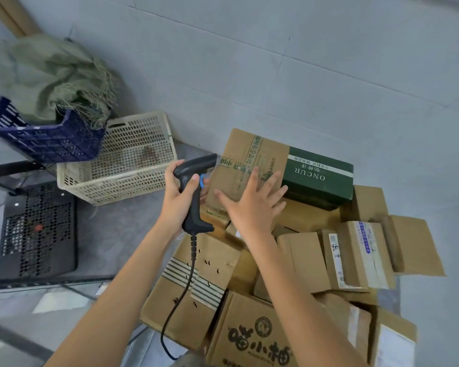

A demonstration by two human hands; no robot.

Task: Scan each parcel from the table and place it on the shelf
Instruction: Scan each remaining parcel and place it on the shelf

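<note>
**Scanner in one hand, parcel pile under the other**

Grey tiled wall up top, surface (122, 234) buried in cardboard parcels (302, 255) at lower right. My left hand (179, 200) is wrapped round the black scanner (194, 192). My right hand (252, 205) is spread flat on the tall brown parcel (247, 165) mid-frame. Left side: cream basket (122, 165), contents unclear; blue crate (48, 139) holds green sacking (53, 75).
</note>
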